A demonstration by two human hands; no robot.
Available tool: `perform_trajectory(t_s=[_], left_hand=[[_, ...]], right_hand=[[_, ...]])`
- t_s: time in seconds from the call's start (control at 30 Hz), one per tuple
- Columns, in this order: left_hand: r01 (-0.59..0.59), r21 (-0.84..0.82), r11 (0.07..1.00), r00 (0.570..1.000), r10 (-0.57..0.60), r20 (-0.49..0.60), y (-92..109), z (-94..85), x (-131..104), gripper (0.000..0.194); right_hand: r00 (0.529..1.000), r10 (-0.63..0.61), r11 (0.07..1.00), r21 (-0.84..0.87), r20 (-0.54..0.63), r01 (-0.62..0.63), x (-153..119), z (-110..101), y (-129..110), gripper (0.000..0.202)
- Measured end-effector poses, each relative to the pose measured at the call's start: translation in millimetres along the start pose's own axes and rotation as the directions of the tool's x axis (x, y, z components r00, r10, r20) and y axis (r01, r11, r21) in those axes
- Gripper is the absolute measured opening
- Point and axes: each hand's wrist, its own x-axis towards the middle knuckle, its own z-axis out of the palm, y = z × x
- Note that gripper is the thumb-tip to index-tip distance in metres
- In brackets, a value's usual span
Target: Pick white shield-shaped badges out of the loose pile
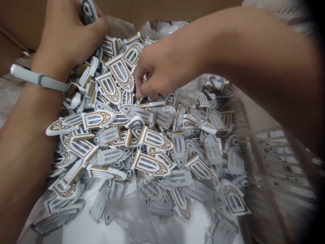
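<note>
My left hand [73, 37] is at the upper left, closed around a small arched window-shaped piece [88, 12] with its grey side showing. My right hand [157, 69] reaches in from the right over the pile. Its fingers curl down with thumb and forefinger close together at the pieces, and whatever lies between them is hidden. Under both hands is a heap of small white plastic arched window-shaped pieces [119, 73] with gold scrollwork. Many lie face down with plain grey-white backs [179, 149]. One gold-trimmed piece [151, 162] lies face up near the middle.
Brown cardboard [116, 10] stands behind the heap. Clear plastic film [142, 217] lies at the front over a white surface, with more film [190, 89] behind. At the right, blurred rows of pale pieces [281, 159] lie beyond the heap. A light wristband [38, 78] circles my left wrist.
</note>
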Motion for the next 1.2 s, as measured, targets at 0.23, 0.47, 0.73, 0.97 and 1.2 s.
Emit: perform_trajectory(t_s=[0.23,0.47,0.73,0.97,1.2], left_hand=[[-0.018,0.002,1.000,1.000,0.018,0.025,2.2,-2.0,0.1,0.054],[-0.001,0.006,1.000,1.000,0.001,0.015,9.0,-1.7,-1.5,0.057],[0.008,0.015,1.000,0.999,-0.008,0.032,9.1,-2.5,-2.5,0.057],[-0.021,-0.001,1.000,1.000,0.021,0.012,9.5,-1.2,-2.1,0.057],[-0.009,0.007,1.000,1.000,0.008,0.019,9.1,-2.5,-2.7,0.055]], right_hand=[[1.000,-0.012,1.000,0.004,0.008,0.012,-1.1,2.1,-2.5,0.029],[1.000,0.005,1.000,-0.013,-0.011,-0.005,-2.0,0.6,-2.9,0.030],[1.000,-0.009,1.000,0.001,0.001,0.009,-1.0,1.2,-1.2,0.029],[1.000,-0.002,1.000,-0.007,0.005,0.002,-0.3,0.7,-1.3,0.027],[1.000,-0.009,1.000,0.002,-0.001,0.009,-0.9,1.0,-1.1,0.029]])
